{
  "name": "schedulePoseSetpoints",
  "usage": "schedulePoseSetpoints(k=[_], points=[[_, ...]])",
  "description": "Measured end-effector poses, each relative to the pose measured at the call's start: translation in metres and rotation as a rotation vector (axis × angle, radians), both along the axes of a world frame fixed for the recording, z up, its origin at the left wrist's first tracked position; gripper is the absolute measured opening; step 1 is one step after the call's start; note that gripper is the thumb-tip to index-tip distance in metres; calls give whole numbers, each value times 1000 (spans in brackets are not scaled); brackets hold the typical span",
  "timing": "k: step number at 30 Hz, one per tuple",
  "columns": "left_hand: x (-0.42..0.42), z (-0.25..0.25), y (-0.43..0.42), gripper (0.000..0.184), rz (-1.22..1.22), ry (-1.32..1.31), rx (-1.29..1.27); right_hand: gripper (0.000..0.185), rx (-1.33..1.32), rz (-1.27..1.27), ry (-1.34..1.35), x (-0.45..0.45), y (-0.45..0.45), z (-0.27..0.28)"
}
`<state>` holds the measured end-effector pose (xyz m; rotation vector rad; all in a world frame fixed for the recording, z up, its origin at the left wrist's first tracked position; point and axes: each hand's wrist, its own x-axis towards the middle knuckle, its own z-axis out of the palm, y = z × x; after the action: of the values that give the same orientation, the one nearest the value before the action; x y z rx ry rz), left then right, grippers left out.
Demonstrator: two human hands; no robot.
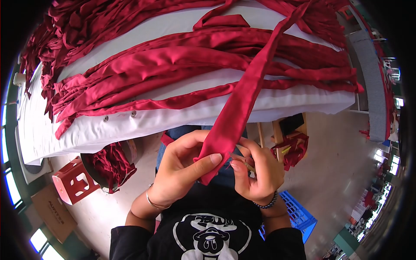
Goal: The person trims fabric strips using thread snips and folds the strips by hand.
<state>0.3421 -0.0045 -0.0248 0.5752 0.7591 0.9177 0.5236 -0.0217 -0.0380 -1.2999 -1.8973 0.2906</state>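
Between the thumb and fingers of my left hand point(180, 167) is the end of a long red fabric strip point(236, 108). The strip runs up and away from me, across the white-covered table point(173, 123). My right hand point(260, 171) is closed in a pinch close to the strip's right edge. A small thin object shows between its fingers, too little of it to name. Loose threads appear at the strip's edge by the right fingertips. More red fabric strips point(173, 58) lie in long bundles on the table beyond my hands.
Under the table's left side, a dark bin point(93, 171) holds red fabric, beside a red plastic stool point(73, 181) and a cardboard box point(54, 212). A blue crate point(299, 216) is at my right. Further right, red cloth point(297, 151) lies by a wooden piece of furniture point(277, 132).
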Motion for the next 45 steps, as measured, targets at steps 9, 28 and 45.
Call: schedulePoseSetpoints(k=[9,28,45], points=[[-1,-2,-2,28,22,128,87,29,30,25,-91,2,2,4],[1,-6,-3,29,70,94,100,27,-93,38,-36,-1,-3,9],[1,-5,0,29,-2,-198,-97,25,-59,56,13,-3,-2,5]])
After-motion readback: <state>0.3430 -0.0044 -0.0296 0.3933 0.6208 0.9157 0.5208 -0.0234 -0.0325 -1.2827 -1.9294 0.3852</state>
